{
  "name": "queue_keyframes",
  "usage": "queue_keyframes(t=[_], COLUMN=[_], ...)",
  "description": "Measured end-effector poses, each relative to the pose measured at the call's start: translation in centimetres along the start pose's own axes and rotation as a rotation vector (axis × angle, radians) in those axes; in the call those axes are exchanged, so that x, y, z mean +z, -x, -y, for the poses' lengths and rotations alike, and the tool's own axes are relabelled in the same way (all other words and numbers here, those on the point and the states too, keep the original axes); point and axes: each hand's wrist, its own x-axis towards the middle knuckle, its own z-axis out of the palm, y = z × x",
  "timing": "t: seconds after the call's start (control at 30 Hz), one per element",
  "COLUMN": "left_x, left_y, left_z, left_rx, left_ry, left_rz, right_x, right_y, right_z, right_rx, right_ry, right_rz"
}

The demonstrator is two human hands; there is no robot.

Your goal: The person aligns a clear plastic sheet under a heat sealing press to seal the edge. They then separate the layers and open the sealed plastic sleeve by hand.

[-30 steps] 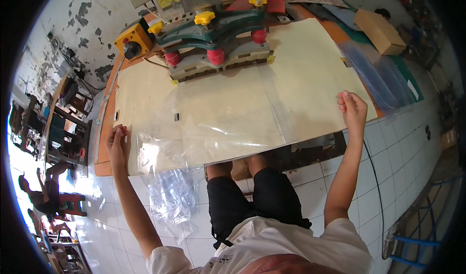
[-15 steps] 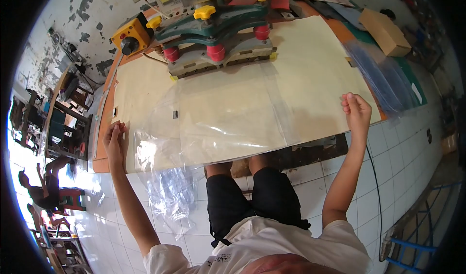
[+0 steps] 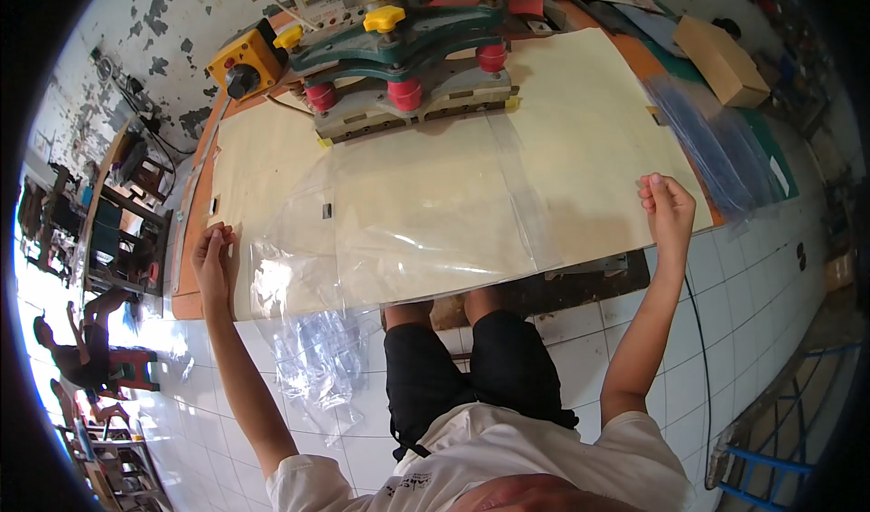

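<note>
My left hand [image 3: 213, 260] rests by the left front edge of the cream work surface [image 3: 594, 122], fingers curled together, with nothing visible in them. Over the right front part, my right hand [image 3: 669, 211] is closed in a loose fist, also without a visible object. Between the hands lies a clear plastic sheet [image 3: 426, 204]. Its far end reaches the press head [image 3: 421, 118], and crumpled clear plastic [image 3: 322, 358] hangs off the front left edge. The press has a green frame [image 3: 408, 41], yellow knobs and red posts.
A yellow control box [image 3: 243, 63] with a black knob stands left of the press. Stacked clear plastic sheets [image 3: 716, 149] lie on the right side, near a cardboard box [image 3: 722, 63]. A small dark block [image 3: 327, 211] sits on the surface. Another person [image 3: 82, 349] sits far left.
The view has shifted very slightly. Both hands stay in nearly the same places, and the plastic sheet lies as before.
</note>
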Motion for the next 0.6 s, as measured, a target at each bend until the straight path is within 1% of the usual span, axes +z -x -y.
queue_keyframes(t=[0.47,0.53,0.6], left_x=[-0.09,0.28,0.78], left_y=[-0.01,0.14,0.73], left_z=[-0.02,-0.19,-0.65], left_rx=[-0.026,-0.024,-0.024], left_ry=[0.011,0.005,0.001], left_rz=[-0.009,-0.023,-0.037], right_x=[-0.22,-0.08,-0.47], right_y=[0.05,-0.11,-0.15], right_z=[0.31,0.09,-0.62], right_rx=[-0.013,-0.001,-0.025], right_ry=[0.053,0.045,0.007], right_rz=[0.031,0.013,0.046])
